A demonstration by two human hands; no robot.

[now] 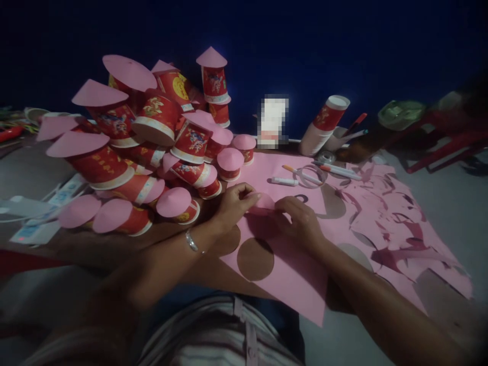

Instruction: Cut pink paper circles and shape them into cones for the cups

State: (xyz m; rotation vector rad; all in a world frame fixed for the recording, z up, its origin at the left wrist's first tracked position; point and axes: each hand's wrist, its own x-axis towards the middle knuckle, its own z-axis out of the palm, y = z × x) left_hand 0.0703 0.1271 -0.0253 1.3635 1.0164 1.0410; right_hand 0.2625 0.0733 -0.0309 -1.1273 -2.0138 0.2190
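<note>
Between my two hands is a small pink paper piece (261,202), curved like the paper cones on the cups nearby. My left hand (237,204) pinches its left side, thumb and finger together. At its right edge, my right hand (299,219) grips it with bent fingers. Beneath lies a pink paper sheet (293,274) with round holes cut out of it. Close to my left hand stands a large pile of red patterned paper cups (190,140) topped with pink paper cones (230,159).
Pink paper scraps (396,218) cover the right side. Behind my hands lie a white marker (284,181), an orange pen (301,174) and a tape ring (309,176). A tilted stack of cups (324,124) stands at the back. At left is a power strip (46,216).
</note>
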